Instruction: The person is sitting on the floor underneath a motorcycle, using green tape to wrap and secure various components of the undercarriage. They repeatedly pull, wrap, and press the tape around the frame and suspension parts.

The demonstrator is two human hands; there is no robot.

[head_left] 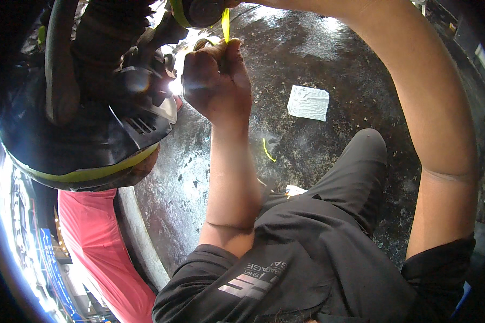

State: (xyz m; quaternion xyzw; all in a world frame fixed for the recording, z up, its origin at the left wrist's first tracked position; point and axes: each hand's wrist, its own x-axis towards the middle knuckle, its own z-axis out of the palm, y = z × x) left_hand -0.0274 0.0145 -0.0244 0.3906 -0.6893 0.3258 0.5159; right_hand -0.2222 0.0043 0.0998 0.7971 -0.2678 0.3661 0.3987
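Observation:
My left hand (218, 81) is raised at the upper middle, thumb and fingers pinched together on the lower end of a narrow yellow-green strip (226, 26). A curved, ring-like edge shows by its fingers; I cannot make out what it belongs to. The strip runs up beside a round black part (206, 12) with a yellow-green edge. My right hand (312, 4) reaches in along the top edge toward that part, its fingers mostly cut off by the frame. Just left of my left hand is a dark machine with a black panel (75, 145), slotted vents and a yellow-green band.
A crumpled white paper (308, 103) lies on the dark, stained floor (275, 70). Nearer my leg is a short yellow-green scrap (268, 150). Red cloth (94, 237) hangs at the lower left. A thick black bar (62, 64) stands at the upper left.

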